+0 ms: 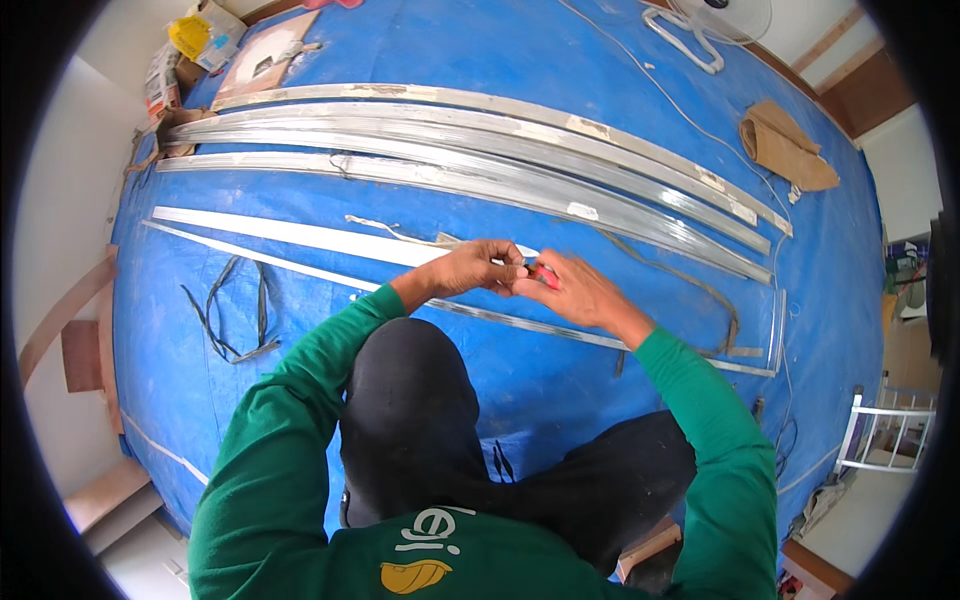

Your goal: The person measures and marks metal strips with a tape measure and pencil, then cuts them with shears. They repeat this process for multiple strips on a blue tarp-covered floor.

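My two hands meet in front of my raised knee, above a long white strip (290,235) and a thin metal strip (560,333) lying on the floor. My right hand (585,292) is closed on a small red object (546,276), mostly hidden by the fingers; its kind does not show. Fingertips of my left hand (462,270) are pinched together against the dark end of that object, and whether something else is between them I cannot make out. Behind the hands, a frayed cord (390,232) lies across the white strip.
Several long silver metal channels (450,160) lie side by side beyond my hands on a blue tarp (420,60). Dark straps (236,310) are at the left. A folded brown cardboard piece (785,150) sits far right, and a white metal rack (890,435) stands nearer.
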`<state>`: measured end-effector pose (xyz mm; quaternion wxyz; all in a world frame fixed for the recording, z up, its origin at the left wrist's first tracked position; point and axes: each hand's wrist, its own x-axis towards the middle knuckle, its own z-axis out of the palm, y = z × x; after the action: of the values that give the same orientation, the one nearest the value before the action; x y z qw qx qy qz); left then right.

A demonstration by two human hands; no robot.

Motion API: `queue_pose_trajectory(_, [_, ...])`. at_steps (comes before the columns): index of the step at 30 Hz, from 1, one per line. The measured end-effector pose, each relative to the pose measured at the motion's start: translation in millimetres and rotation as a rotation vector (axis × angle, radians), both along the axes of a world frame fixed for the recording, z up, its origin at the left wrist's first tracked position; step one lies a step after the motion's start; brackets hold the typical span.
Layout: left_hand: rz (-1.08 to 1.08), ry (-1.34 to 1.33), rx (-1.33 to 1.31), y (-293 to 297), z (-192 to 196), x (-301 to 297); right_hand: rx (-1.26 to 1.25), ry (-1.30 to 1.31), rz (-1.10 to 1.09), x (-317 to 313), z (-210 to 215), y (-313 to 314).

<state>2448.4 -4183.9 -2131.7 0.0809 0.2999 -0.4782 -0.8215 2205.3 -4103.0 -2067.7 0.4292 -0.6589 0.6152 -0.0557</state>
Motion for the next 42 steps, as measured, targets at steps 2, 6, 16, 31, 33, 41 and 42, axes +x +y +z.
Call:
queue_pose_trajectory(2, [0.049, 0.033, 0.033, -0.5, -12.0, 25.8, 0.086, -0.081, -0.038, -18.9, -5.3, 10.7])
queue_pose_trajectory(6, [0.385, 0.13, -0.059, -30.1, -48.3, 150.6, 0.197, 0.171, 0.069, -114.6, -28.9, 42.4])
queue_pose_trajectory(16, [1.082, 0.161, 0.125, -42.4, -102.3, 297.4, 0.519, 0.217, -0.274, -269.1, -31.9, 201.4])
queue_pose_trajectory(31, [-0.555, -0.641, -1.647, 20.5, -142.2, 179.8, 0.361, 0.19, -0.23, -176.5, 14.6, 86.2])
queue_pose_trajectory(33, [-0.49, -0.674, -1.661, 37.0, -138.7, 193.4, 0.355, 0.151, -0.174, -154.2, 16.3, 73.2])
queue_pose_trajectory(41, [-0.269, -0.842, -1.717, 93.6, -137.7, 257.9, 0.36, 0.045, -0.044, -84.6, -1.3, 47.4])
queue_pose_trajectory(42, [-0.224, -0.891, -1.721, 96.6, -137.1, 265.1, 0.387, 0.029, -0.047, -76.3, -3.0, 45.8])
